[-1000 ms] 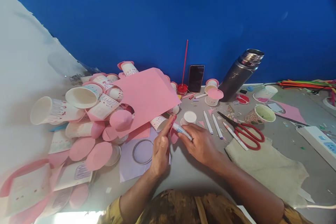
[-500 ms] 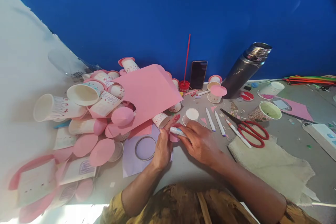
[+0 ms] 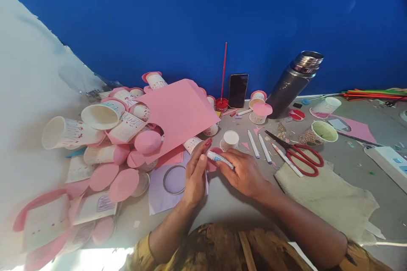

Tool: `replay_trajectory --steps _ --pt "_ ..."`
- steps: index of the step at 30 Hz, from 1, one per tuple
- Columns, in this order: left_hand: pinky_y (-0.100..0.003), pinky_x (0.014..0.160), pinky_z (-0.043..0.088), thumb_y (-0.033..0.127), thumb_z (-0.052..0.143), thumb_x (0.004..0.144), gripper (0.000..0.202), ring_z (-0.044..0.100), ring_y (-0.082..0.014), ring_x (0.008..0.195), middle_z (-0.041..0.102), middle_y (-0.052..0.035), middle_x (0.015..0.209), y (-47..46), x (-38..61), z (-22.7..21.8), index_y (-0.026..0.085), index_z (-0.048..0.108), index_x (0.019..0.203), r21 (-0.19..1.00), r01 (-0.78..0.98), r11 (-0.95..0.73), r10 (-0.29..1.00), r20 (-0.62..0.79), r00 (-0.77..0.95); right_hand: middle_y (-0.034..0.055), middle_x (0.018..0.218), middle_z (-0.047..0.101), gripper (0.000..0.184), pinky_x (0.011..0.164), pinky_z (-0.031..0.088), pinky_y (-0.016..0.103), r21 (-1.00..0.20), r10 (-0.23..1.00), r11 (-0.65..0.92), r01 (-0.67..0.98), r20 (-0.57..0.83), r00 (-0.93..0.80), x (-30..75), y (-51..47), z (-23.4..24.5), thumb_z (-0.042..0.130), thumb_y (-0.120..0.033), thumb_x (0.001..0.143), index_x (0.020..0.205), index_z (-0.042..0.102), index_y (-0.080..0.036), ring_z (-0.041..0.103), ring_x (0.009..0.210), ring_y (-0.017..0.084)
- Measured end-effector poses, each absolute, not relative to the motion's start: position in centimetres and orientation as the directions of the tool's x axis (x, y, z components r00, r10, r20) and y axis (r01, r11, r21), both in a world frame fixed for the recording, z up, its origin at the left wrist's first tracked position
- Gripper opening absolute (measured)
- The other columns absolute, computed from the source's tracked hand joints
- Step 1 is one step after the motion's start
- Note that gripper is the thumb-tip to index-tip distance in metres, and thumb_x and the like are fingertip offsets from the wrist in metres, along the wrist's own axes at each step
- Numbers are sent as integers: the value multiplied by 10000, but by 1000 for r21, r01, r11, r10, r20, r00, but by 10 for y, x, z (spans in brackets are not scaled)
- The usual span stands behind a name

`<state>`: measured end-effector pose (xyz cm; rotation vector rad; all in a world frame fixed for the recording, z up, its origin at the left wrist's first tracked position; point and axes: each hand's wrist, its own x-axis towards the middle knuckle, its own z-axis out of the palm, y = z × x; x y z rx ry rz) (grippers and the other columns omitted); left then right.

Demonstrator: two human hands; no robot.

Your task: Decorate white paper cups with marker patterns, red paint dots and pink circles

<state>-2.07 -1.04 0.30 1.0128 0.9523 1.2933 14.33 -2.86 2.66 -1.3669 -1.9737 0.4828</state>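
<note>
In my right hand (image 3: 246, 173) is a small white glue tube (image 3: 219, 159) with blue print, gripped between thumb and fingers and pointing left. My left hand (image 3: 195, 173) is closed at the edge of a round piece of pink paper (image 3: 212, 166), its fingers pointing up. The tube lies across this paper and partly covers it; the left fingertips hide its left edge. Just beyond my hands a white paper cup (image 3: 230, 139) stands upside down. Under my left wrist a metal ring (image 3: 164, 179) rests on a lilac sheet (image 3: 155, 201).
Paper cups with pink discs (image 3: 124, 184) pile up on the left, with a large pink sheet (image 3: 181, 112) on them. Red-handled scissors (image 3: 305, 159), markers (image 3: 265, 148), a cloth (image 3: 327, 203) and a patterned cup (image 3: 313, 135) lie right. A phone (image 3: 238, 91) and flask (image 3: 291, 87) stand behind.
The glue tube has tilted, its right end lower, and more of it shows out of my right hand. More of the pink paper is visible behind it. The view has shifted slightly.
</note>
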Motion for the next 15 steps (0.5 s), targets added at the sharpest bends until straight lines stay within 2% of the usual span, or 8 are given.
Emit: replay_trajectory --steps 3,7,10,15 --pt "-415 1060 486 499 739 882 325 678 -286 1161 787 -69 1144 -6 -30 13 237 810 1061 984 -178 2 1000 -7 -27 77 1028 794 306 884 545 324 -653 928 367 663 303 -216 145 -28 28 526 -303 1055 1283 711 -219 739 962 219" --pt "-382 868 511 406 782 822 158 677 -241 842 759 -29 844 -5 -38 27 250 791 841 986 144 -80 995 88 -52 82 1007 794 295 840 535 316 -631 935 346 694 290 -203 147 -27 28 547 -267 1030 1257 726 -205 743 950 224" --pt "-365 791 498 364 755 822 129 642 -228 745 726 -18 741 -6 -38 31 249 764 764 957 263 -118 990 133 -39 72 1005 794 294 811 525 304 -633 937 343 694 286 -202 148 -26 28 547 -276 1036 1262 725 -214 738 922 211" --pt "-316 687 468 364 728 839 179 608 -199 679 700 -4 693 -5 -35 30 234 734 716 946 307 -107 991 126 -43 62 1038 801 304 821 522 303 -646 943 326 691 273 -190 148 -27 29 560 -287 1036 1286 726 -236 743 935 209"
